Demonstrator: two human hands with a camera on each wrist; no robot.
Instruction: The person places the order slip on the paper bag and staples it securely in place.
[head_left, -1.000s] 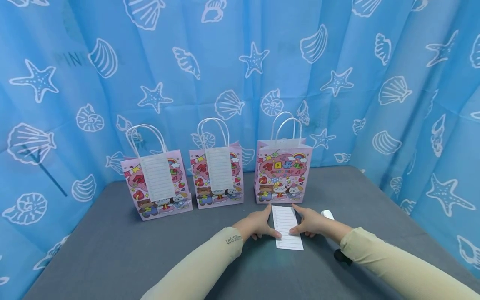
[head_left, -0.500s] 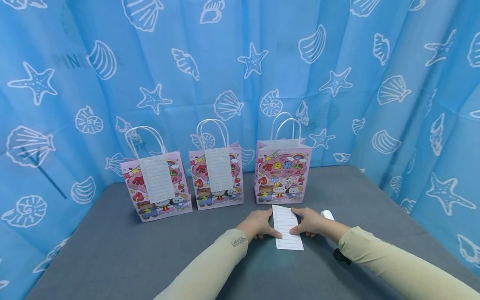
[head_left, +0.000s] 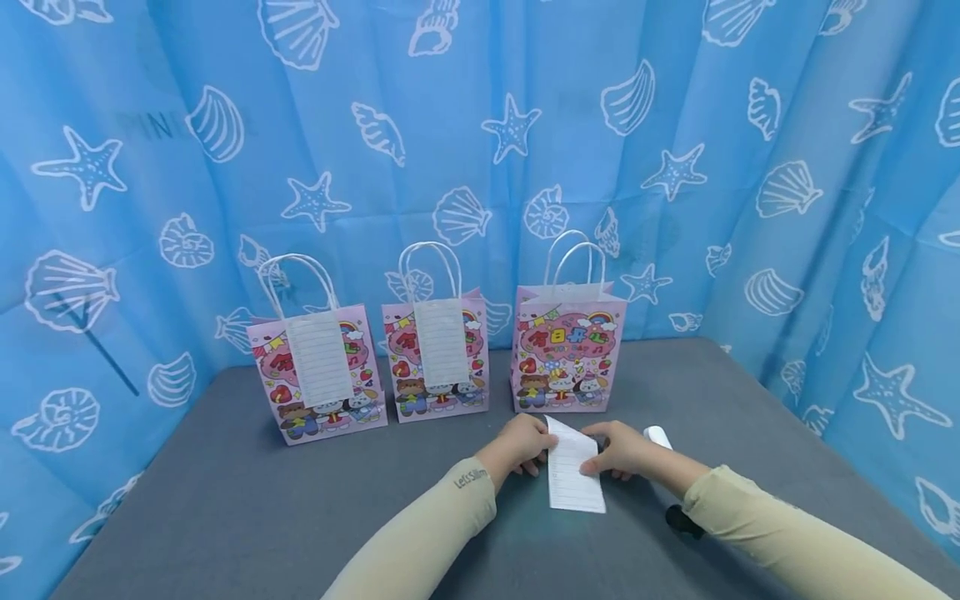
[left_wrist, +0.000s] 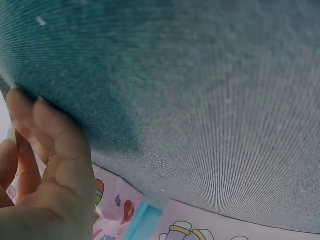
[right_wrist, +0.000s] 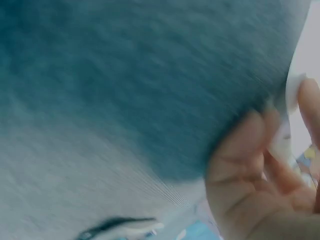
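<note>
A white lined slip of paper (head_left: 573, 479) is held just in front of the right-hand pink paper bag (head_left: 570, 354), its upper left corner raised. My left hand (head_left: 519, 444) pinches its upper left edge with thumb and fingers. At the right edge, my right hand (head_left: 626, 450) pinches it, thumb on the printed face. In the left wrist view, curled fingers (left_wrist: 65, 135) show at the far left. The right wrist view has part of the slip (right_wrist: 306, 60) between thumb and fingers, slightly blurred.
Two more pink cartoon bags (head_left: 330, 427) (head_left: 402, 367) stand leftward, with lined slips (head_left: 321, 358) (head_left: 441, 342) over their fronts. A white object (head_left: 657, 436) and a black object (head_left: 684, 522) lie by my right forearm. A blue shell-patterned curtain (head_left: 465, 167) hangs behind the grey table (head_left: 262, 517).
My left thumb has moved up the slip's left edge, and its upper left part has lifted and bent. The right hand stays at the right edge. The head view has shifted slightly.
</note>
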